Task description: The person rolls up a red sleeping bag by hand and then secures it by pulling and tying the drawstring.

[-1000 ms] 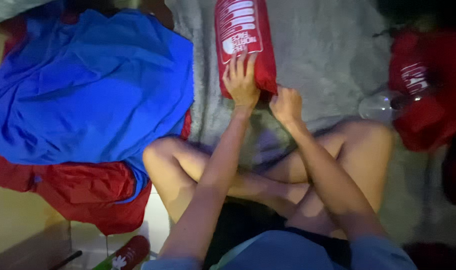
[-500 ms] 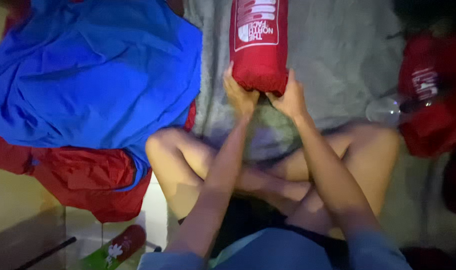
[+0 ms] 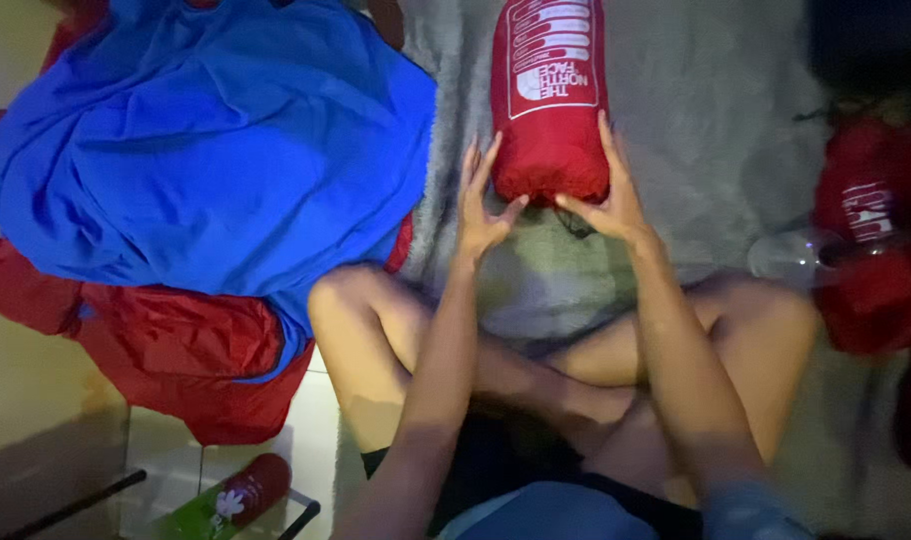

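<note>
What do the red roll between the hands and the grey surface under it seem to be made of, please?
Red roll: probably thin synthetic fabric such as nylon, judging by its smooth, slightly shiny, creased skin. Grey surface: apparently a soft pile rug or fleece blanket, matte and fuzzy; which one is unclear.

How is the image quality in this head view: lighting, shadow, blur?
Head view: dim with a bluish cast; top right corner falls into black shadow; the left hand, right hand and red stuff sack are lit and fairly sharp; the clear glass is soft and faint.
</note>
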